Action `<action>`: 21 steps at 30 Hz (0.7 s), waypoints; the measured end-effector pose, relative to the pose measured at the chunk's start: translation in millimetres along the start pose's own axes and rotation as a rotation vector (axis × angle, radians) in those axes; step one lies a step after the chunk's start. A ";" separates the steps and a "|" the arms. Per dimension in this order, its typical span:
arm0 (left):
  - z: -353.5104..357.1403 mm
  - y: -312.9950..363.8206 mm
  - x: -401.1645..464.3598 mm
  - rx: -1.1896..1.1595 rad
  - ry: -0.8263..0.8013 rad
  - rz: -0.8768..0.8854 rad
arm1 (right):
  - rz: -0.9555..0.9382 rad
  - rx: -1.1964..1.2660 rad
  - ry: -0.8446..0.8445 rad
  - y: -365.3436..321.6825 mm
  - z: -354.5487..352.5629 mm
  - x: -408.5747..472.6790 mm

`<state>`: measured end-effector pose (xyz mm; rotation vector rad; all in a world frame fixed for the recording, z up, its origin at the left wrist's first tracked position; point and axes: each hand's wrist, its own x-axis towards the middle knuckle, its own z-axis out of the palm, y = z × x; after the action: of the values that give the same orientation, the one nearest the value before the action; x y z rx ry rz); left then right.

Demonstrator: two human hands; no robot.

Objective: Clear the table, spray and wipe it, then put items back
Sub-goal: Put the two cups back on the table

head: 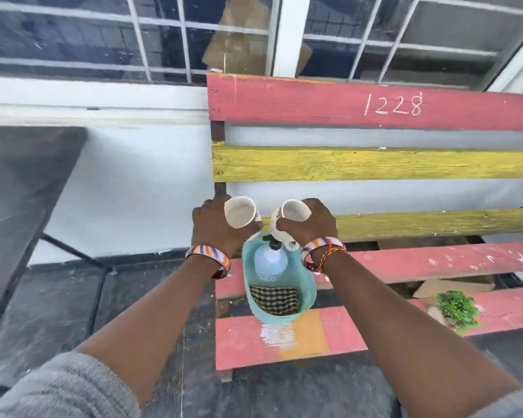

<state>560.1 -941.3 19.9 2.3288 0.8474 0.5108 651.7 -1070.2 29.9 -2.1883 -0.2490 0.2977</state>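
- Left grip (215, 227) closed around a white cup (241, 212), mouth tipped toward the camera; held in the air above the left end of the slatted desk (405, 260)
- Right grip (314, 226) closed around a second white cup (290, 218), also tipped, handle hanging low near the wrist; close beside the first cup, apart from it
- Striped bangle (215, 260) on the left wrist; striped bangle with a braided cord (322, 251) on the right wrist; grey sleeves pushed up both forearms
- Below the two cups, a teal basket (310, 292) resting on the pink seat slats near the desk's left edge; inside it a spray bottle (271, 262) with a dark nozzle toward the backrest, and a checked cloth (274, 300) folded at the near end
- Small green plant (456, 309) lying on the front slat, well to the right of the basket
- Backrest of pink and yellow slats; "1228" (393, 104) chalked in white on the top pink slat
- Dark tabletop (21, 191) at the left edge of view, standing apart from the slatted desk; bare as far as visible
- Barred window (133, 34) behind, above a white wall; dark paved floor underneath
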 end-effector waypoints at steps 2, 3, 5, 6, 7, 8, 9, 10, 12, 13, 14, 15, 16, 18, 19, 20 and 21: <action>-35.0 -36.9 -5.2 0.025 0.018 -0.026 | -0.032 0.015 -0.053 -27.2 35.9 -20.2; -50.0 -52.9 -7.3 0.028 0.031 -0.034 | -0.048 0.017 -0.078 -40.1 51.0 -30.2; -88.4 -93.9 -13.2 0.031 0.078 -0.056 | -0.099 0.013 -0.125 -69.7 91.2 -54.4; -107.4 -114.2 -16.0 0.032 0.098 -0.067 | -0.125 0.019 -0.139 -83.6 111.3 -66.6; -127.9 -133.7 -19.0 0.033 0.122 -0.073 | -0.147 0.028 -0.149 -97.8 131.5 -79.1; -146.8 -149.6 -21.7 0.033 0.145 -0.081 | -0.163 0.035 -0.162 -110.3 149.3 -90.0; -170.2 -169.7 -26.7 0.036 0.174 -0.091 | -0.184 0.033 -0.182 -125.6 171.5 -104.9; -192.4 -187.9 -32.2 0.038 0.197 -0.099 | -0.205 0.028 -0.202 -139.0 192.7 -118.1; -236.0 -225.8 -42.1 0.041 0.227 -0.115 | -0.245 0.019 -0.242 -166.8 234.0 -144.5; -252.9 -242.2 -44.6 0.032 0.235 -0.128 | -0.259 0.024 -0.257 -178.1 249.5 -154.9; -272.4 -260.7 -48.1 0.023 0.245 -0.149 | -0.267 0.036 -0.272 -190.5 268.5 -167.0; -288.6 -277.7 -50.9 0.016 0.256 -0.172 | -0.273 0.047 -0.283 -201.4 284.5 -178.3; -303.5 -294.1 -52.8 0.015 0.265 -0.196 | -0.277 0.059 -0.295 -211.9 299.4 -187.9; -325.7 -320.0 -54.6 0.021 0.273 -0.239 | -0.279 0.083 -0.312 -228.9 322.6 -201.1; -335.2 -331.8 -54.8 0.026 0.281 -0.252 | -0.281 0.087 -0.325 -237.1 332.7 -205.9; -343.1 -341.9 -54.7 0.031 0.288 -0.256 | -0.281 0.088 -0.341 -243.9 341.9 -209.0; -351.1 -352.3 -53.2 0.034 0.296 -0.257 | -0.286 0.083 -0.352 -251.2 351.7 -211.8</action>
<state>178.8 -618.4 44.2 2.1603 1.2819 0.7434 326.6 -716.2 55.4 -1.9767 -0.7239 0.5206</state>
